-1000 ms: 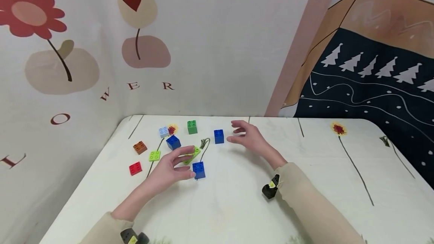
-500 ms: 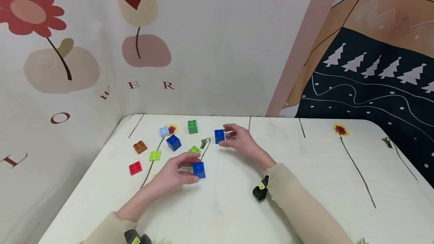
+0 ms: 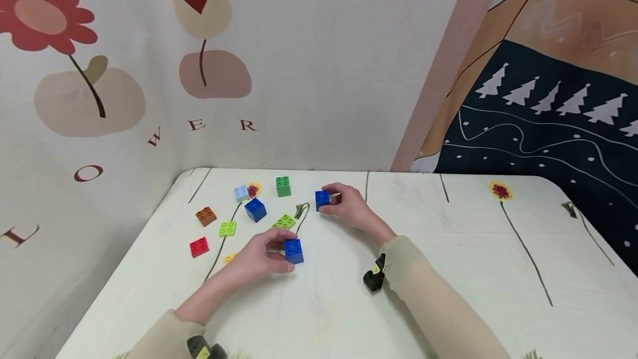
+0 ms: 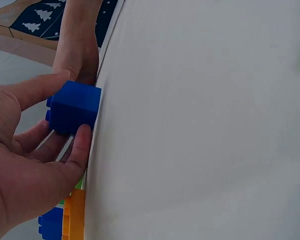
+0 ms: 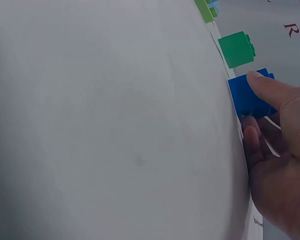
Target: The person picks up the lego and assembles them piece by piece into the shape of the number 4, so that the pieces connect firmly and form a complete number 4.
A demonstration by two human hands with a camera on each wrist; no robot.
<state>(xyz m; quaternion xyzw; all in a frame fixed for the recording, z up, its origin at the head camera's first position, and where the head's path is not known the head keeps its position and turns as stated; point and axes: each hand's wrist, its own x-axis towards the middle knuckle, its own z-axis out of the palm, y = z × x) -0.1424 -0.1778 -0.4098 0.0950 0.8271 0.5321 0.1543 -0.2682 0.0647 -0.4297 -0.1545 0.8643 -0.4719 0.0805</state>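
Observation:
My left hand [image 3: 258, 256] pinches a blue toy building block [image 3: 294, 251] at the near middle of the table, with thumb and fingers on opposite sides. In the left wrist view the same blue block [image 4: 75, 107] sits between the thumb and the fingertips. Further back, my right hand [image 3: 348, 205] holds a second blue block [image 3: 322, 199] by its sides. The right wrist view has the thumb on one face of that block [image 5: 250, 95] and the fingers at the opposite side. Both blocks stand studs up on the cloth.
Left of the hands lie a third blue block [image 3: 255, 210], a green one [image 3: 282, 186], a light blue one [image 3: 241, 194], lime blocks [image 3: 227, 229], a brown one [image 3: 206, 216] and a red one [image 3: 199, 247]. A yellow-orange block [image 4: 76, 215] is partly hidden behind the left hand.
My right hand has moved left to its blue block and taken hold of it. My left hand has come nearer and right, closing around the front blue block, which has shifted very slightly.

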